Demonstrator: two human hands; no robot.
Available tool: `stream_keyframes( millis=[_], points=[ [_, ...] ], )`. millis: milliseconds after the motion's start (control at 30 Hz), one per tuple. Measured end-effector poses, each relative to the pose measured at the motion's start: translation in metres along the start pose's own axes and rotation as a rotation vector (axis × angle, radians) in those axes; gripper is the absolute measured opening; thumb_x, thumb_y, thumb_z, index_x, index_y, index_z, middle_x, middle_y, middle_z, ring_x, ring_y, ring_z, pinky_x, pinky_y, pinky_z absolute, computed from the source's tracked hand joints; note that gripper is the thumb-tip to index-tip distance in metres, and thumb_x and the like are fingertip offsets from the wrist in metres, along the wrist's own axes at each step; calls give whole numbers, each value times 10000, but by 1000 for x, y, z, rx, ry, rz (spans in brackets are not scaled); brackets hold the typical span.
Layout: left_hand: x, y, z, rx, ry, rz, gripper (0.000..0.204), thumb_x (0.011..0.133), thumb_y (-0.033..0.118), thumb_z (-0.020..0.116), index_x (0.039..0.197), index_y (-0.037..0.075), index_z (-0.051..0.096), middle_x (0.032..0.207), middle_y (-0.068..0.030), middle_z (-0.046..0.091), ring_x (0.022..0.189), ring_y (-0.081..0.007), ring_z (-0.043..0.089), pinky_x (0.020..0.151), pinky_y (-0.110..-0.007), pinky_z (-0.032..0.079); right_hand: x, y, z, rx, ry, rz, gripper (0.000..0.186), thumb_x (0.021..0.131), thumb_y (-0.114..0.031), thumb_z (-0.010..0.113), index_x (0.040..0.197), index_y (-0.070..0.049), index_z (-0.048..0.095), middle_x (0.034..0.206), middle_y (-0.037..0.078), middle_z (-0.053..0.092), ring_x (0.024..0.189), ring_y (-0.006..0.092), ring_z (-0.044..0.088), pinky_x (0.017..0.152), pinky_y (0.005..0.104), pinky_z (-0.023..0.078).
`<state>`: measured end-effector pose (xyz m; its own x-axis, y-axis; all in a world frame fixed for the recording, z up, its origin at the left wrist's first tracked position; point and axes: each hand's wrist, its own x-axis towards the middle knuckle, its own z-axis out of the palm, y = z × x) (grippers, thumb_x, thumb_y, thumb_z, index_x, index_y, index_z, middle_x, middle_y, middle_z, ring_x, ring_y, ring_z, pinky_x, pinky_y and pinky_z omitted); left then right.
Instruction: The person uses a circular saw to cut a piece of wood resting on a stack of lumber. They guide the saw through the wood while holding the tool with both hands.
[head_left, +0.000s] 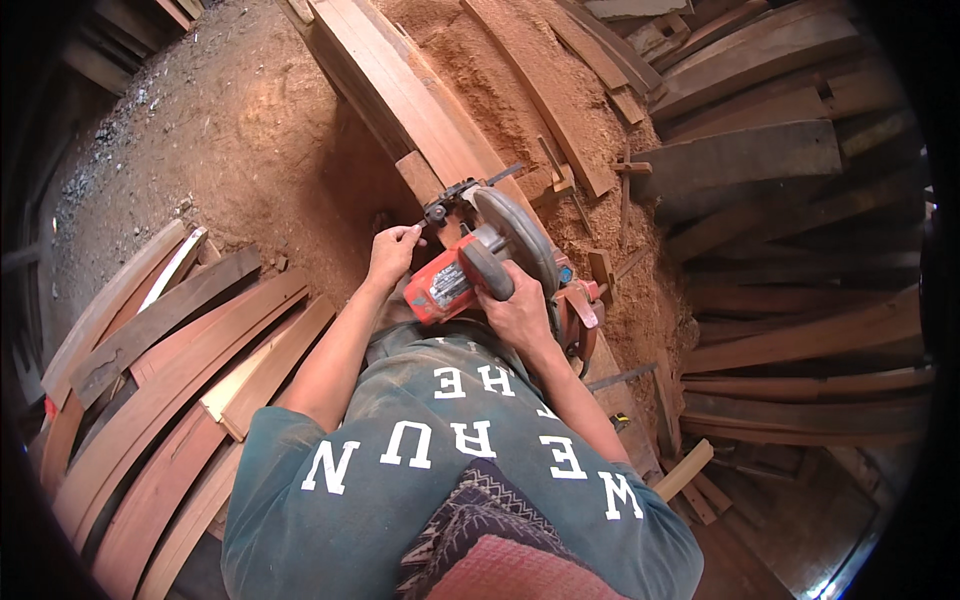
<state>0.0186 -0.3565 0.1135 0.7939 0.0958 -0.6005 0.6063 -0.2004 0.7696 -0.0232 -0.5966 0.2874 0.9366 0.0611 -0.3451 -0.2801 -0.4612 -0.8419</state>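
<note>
A red and black circular saw [440, 284] with a round grey blade guard [518, 230] sits on a long wooden plank [395, 75], just in front of my body. The fingers of my right hand [516, 308] are wrapped round the saw's black handle [484, 268]. My left hand [394, 256] is closed in a pinch beside the black metal fittings [440, 212] at the saw's base. Whatever is between those fingertips is too small to make out. A short wood block [418, 177] lies against the plank beyond the fittings. The blade's cutting edge is hidden.
Curved boards [190, 390] are piled at the left, and a larger stack of dark timber [760, 165] fills the right. Sawdust [450, 45] and narrow wood strips [545, 95] lie beside the plank. Bare dirt ground [230, 120] with gravel stretches at the far left.
</note>
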Motion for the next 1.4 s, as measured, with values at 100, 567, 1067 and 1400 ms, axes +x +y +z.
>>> stream_keyframes(
  millis=[100,567,1067,1400],
  points=[
    [1,3,1,0,32,22,371,1072,360,708,951,28,822,717,50,641,633,-44,473,569,-286,369,3,0,1,-2,-4,-5,295,927,-155,778,1185,-23,724,1016,271,760,1014,440,766,872,446,583],
    [17,18,-11,-35,81,1,382,1074,362,699,897,42,809,611,83,496,554,-41,398,514,-300,293,27,-5,14,-18,11,-41,253,907,-101,780,1131,1,724,919,166,745,835,224,696,824,377,559],
    [43,25,-26,-81,116,4,383,1073,356,705,899,31,807,634,88,515,564,-43,403,523,-297,302,53,-30,22,10,-22,-60,273,915,-114,757,1162,-6,714,977,274,744,952,436,763,834,442,577],
    [58,31,-40,-100,97,-33,374,1060,341,716,916,9,809,777,16,681,733,-72,542,679,-306,431,68,-38,28,7,-15,-86,273,911,-104,756,1159,3,713,963,287,737,957,463,756,831,449,580]
  ],
)
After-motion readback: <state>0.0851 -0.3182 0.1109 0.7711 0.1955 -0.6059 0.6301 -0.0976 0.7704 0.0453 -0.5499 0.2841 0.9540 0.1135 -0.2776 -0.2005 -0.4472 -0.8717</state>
